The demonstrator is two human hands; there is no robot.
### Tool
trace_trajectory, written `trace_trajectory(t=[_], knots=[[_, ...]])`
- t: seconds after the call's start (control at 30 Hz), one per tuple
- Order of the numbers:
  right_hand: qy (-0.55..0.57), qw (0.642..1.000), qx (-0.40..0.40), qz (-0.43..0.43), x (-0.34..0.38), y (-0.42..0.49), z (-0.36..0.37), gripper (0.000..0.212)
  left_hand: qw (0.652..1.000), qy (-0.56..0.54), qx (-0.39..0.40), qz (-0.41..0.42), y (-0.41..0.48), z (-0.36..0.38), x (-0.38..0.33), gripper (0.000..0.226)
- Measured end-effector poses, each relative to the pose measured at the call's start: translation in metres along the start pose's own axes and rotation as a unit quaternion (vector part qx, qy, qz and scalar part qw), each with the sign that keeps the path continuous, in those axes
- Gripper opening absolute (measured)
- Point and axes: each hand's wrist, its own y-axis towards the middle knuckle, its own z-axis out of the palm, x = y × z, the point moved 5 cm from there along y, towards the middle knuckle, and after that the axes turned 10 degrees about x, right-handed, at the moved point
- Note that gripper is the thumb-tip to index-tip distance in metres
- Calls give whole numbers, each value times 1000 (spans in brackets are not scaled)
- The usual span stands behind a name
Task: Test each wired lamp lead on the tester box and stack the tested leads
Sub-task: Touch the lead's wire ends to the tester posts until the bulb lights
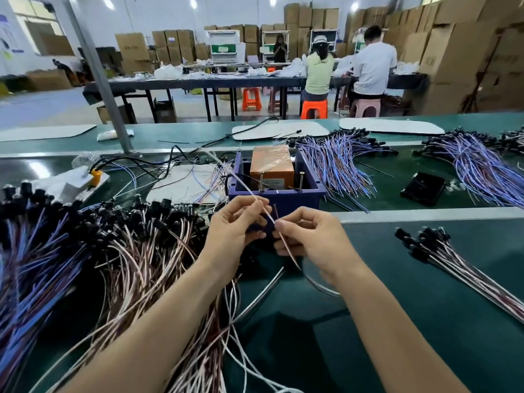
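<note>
Left hand [235, 231] and right hand [309, 236] both pinch one lead [267, 213], fingers curled, just before the tester box [295, 198]. Likely parting its wire ends for the test.

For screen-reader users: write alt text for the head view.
The left hand and right hand pinch one thin lamp lead before the blue tester box. A loose pile of leads lies left, a neat stack right.
</note>
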Motion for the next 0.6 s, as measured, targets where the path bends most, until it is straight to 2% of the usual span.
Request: trace_trajectory(t=[0.13,0.2,0.3,0.37,0.47,0.6], knots=[[-16,1000,22,14,8,6,-9,12,992,-104,-64,30,4,-17,-7,16],[-14,999,20,22,13,8,-16,9,991,-81,-103,30,3,-25,-9,27],[-42,999,-7,29,20,15,-30,11,992,62,-100,37,-1,-24,-6,22],[-87,995,-47,17,26,18,-39,13,982,171,-62,58,-3,-18,-4,25],[-114,989,-94,-2,29,19,-49,15,961,267,-20,75,-7,-10,1,26],[-66,990,-124,4,27,21,-55,14,920,374,-68,97,-8,-13,3,22]])
